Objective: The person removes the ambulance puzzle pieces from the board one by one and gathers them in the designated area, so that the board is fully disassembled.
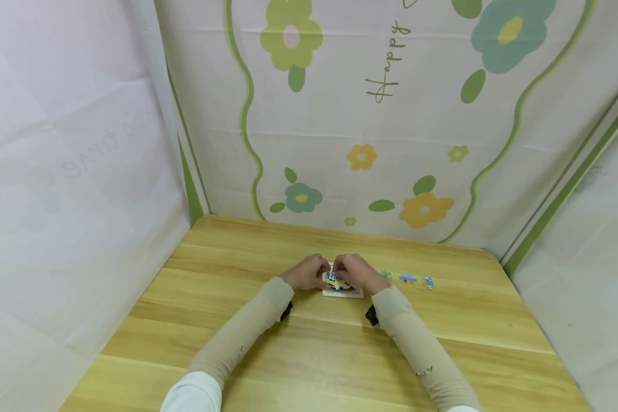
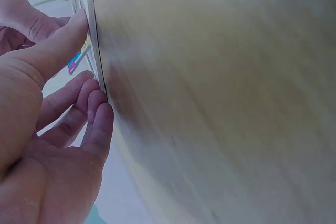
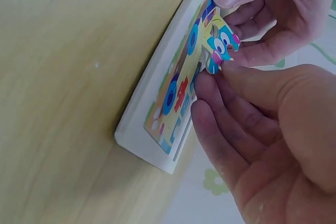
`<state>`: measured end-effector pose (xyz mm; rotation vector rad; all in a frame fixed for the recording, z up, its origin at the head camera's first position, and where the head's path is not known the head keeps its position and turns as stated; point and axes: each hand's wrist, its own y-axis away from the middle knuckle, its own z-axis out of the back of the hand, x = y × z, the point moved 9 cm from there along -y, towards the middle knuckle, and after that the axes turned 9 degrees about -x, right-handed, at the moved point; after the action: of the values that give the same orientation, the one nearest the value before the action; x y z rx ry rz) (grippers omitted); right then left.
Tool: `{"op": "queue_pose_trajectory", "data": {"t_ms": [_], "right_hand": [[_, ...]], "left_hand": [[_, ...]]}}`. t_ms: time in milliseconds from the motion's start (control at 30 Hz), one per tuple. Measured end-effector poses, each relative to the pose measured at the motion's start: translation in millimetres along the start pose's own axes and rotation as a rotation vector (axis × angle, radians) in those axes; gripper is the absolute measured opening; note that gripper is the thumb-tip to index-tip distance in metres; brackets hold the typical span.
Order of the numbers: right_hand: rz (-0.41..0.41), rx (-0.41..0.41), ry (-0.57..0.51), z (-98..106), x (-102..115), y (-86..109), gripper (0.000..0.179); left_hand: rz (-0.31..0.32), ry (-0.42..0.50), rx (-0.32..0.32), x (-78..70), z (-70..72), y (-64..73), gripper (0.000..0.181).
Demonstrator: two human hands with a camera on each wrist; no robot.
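A jigsaw board with a pale frame and a bright cartoon vehicle picture lies flat on the wooden table. My left hand holds the board at its left side, the thumb on the frame and the fingers bent at the edge. From the right, my right hand pinches a yellow and blue puzzle piece with cartoon eyes between thumb and fingertips. This piece stands tilted up from the picture, close to the left fingers. In the head view, the right hand covers part of the board.
Right of the board lie several loose puzzle pieces: a green one, a blue one and another blue one. Printed cloth walls enclose the wooden table at the back and sides.
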<state>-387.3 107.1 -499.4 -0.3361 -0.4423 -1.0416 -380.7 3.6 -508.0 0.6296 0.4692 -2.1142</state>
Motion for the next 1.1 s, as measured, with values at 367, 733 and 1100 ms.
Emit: {"op": "queue_pose_trajectory", "data": {"t_ms": [367, 733, 1100], "right_hand": [[-0.044, -0.027, -0.063, 1.5, -4.8, 5.2, 0.014], [-0.044, -0.041, -0.185, 13.6, -14.8, 14.0, 0.014], [-0.070, -0.103, -0.167, 47.3, -57.7, 50.3, 0.012]], "left_hand": [[0.008, 0.004, -0.008, 5.2, -2.6, -1.0, 0.047], [0.013, -0.003, -0.012, 3.7, -1.9, -3.0, 0.049], [0.036, 0.024, -0.006, 6.5, -5.0, -3.3, 0.051]]}}
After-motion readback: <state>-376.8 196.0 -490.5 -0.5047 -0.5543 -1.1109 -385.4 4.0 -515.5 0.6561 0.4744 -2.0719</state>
